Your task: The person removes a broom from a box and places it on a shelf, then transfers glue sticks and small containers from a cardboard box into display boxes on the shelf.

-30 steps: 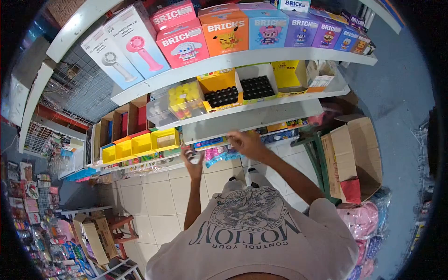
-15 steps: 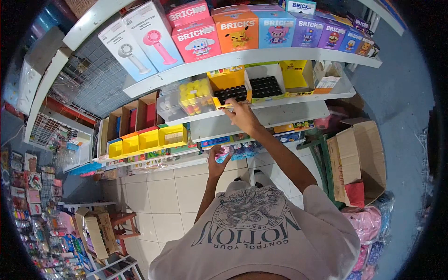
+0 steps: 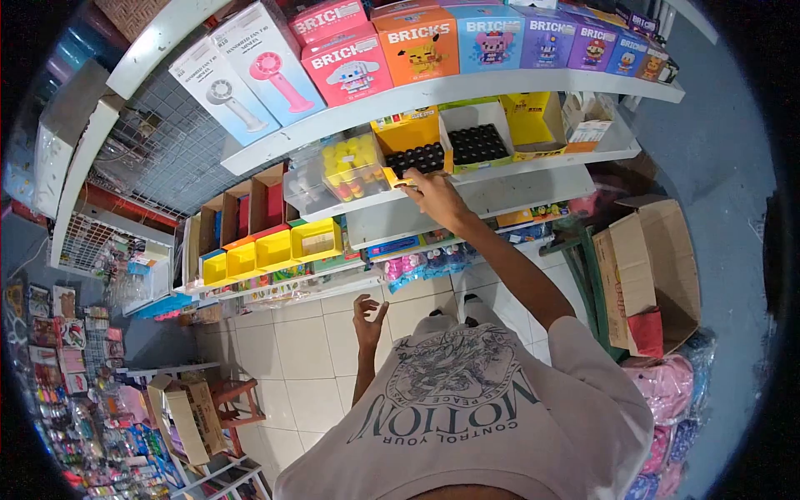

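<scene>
My right hand (image 3: pixel 432 197) reaches to the middle shelf, its fingers closed on the front edge of a yellow box (image 3: pixel 408 137) that holds several black-capped sticks. Right beside that box stands a clear container of yellow-capped sticks (image 3: pixel 352 167), and on its other side a second box of black-capped items (image 3: pixel 477 144). Lower down, my left hand (image 3: pixel 368 320) hangs over the tiled floor in front of the shelves, fingers curled but apart, with nothing visible in it.
Bricks boxes (image 3: pixel 421 46) and handheld fan boxes (image 3: pixel 275 68) line the top shelf. Yellow trays (image 3: pixel 275 250) sit lower left. An open cardboard box (image 3: pixel 650 279) stands at right, another (image 3: pixel 190 418) at lower left, near a reddish-brown stool (image 3: pixel 237 403).
My left hand has moved down and left, away from the lower shelf. My right hand stays at the yellow box's front edge. The view has shifted slightly.
</scene>
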A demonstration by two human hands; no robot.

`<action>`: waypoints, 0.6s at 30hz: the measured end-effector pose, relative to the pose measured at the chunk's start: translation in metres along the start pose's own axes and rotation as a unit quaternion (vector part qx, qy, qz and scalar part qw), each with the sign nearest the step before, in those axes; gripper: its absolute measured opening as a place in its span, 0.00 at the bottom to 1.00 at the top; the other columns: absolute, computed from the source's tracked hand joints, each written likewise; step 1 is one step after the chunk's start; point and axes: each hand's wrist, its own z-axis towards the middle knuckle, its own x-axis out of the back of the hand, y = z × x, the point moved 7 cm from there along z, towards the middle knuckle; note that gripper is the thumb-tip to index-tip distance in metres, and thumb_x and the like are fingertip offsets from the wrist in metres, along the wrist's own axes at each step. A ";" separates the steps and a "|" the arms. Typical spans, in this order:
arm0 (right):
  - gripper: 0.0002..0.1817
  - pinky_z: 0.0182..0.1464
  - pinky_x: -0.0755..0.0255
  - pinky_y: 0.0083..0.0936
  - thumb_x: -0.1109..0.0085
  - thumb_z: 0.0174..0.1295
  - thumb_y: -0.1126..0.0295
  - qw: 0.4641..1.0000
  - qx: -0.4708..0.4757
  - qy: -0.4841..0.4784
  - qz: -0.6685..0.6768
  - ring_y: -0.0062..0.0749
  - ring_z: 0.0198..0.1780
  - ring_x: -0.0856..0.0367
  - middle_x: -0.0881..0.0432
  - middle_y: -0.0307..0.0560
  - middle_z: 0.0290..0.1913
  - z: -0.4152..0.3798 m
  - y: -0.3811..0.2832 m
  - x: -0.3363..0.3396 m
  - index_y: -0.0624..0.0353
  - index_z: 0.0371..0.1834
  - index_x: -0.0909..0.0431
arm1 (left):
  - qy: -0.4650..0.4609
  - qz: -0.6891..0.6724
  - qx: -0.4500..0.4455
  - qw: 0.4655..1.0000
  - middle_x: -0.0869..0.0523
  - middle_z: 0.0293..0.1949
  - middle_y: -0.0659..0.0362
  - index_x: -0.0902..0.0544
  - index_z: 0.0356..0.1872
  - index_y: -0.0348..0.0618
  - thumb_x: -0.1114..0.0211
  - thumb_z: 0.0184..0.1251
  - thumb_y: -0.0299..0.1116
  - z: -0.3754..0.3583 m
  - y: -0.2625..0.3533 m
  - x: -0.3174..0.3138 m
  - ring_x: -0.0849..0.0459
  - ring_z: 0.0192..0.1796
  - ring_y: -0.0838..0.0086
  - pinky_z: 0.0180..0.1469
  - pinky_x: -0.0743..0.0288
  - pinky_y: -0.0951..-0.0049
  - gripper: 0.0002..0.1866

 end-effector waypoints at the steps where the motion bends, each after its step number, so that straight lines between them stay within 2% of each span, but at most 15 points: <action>1: 0.13 0.28 0.24 0.38 0.42 0.67 0.63 1.000 0.010 0.005 -0.008 0.44 0.23 0.17 0.20 0.52 0.20 0.000 0.001 -0.002 0.59 0.45 0.27 | -0.005 -0.004 0.001 1.000 0.15 0.34 0.62 0.28 0.54 0.47 0.23 0.55 0.37 0.000 -0.001 -0.002 0.17 0.37 0.72 0.41 0.26 0.66 0.28; 5: 0.14 0.28 0.24 0.39 0.40 0.66 0.62 0.999 0.018 0.019 -0.027 0.46 0.26 0.16 0.19 0.54 0.22 0.001 0.004 -0.004 0.59 0.46 0.28 | -0.027 -0.024 0.001 0.999 0.15 0.34 0.62 0.27 0.54 0.46 0.23 0.56 0.38 0.006 0.002 -0.016 0.17 0.37 0.73 0.41 0.27 0.66 0.27; 8: 0.17 0.27 0.23 0.33 0.39 0.66 0.62 0.995 0.051 0.065 -0.064 0.40 0.22 0.17 0.18 0.53 0.24 -0.003 -0.003 0.003 0.59 0.52 0.29 | -0.055 -0.033 -0.001 0.998 0.15 0.34 0.62 0.27 0.53 0.45 0.23 0.56 0.39 0.010 0.005 -0.029 0.17 0.37 0.73 0.41 0.27 0.67 0.27; 11: 0.21 0.28 0.23 0.31 0.36 0.63 0.61 0.996 0.056 0.070 0.024 0.40 0.24 0.17 0.18 0.51 0.23 -0.022 -0.013 0.013 0.57 0.55 0.29 | -0.082 -0.039 -0.003 0.996 0.15 0.35 0.62 0.27 0.54 0.43 0.24 0.56 0.40 0.015 0.005 -0.040 0.17 0.37 0.74 0.41 0.27 0.68 0.28; 12: 0.25 0.27 0.23 0.29 0.33 0.61 0.59 0.991 0.085 0.095 0.033 0.37 0.24 0.16 0.18 0.47 0.22 -0.032 -0.012 0.013 0.56 0.58 0.29 | -0.085 -0.038 -0.005 0.996 0.15 0.34 0.62 0.27 0.54 0.43 0.24 0.56 0.40 0.015 0.003 -0.043 0.18 0.37 0.74 0.41 0.27 0.68 0.28; 15: 0.24 0.26 0.23 0.29 0.34 0.62 0.59 0.996 0.008 0.078 0.052 0.34 0.24 0.16 0.18 0.45 0.22 -0.062 0.005 0.022 0.56 0.58 0.28 | -0.119 -0.034 -0.023 0.992 0.15 0.34 0.62 0.26 0.53 0.42 0.24 0.56 0.39 0.015 0.007 -0.055 0.17 0.36 0.74 0.40 0.27 0.69 0.27; 18: 0.22 0.27 0.24 0.27 0.36 0.63 0.60 0.989 -0.044 0.130 0.047 0.31 0.23 0.16 0.18 0.44 0.23 -0.088 0.040 0.059 0.55 0.58 0.28 | -0.151 -0.033 -0.048 0.987 0.16 0.32 0.61 0.25 0.52 0.41 0.24 0.57 0.37 0.018 0.024 -0.067 0.18 0.33 0.74 0.38 0.26 0.71 0.25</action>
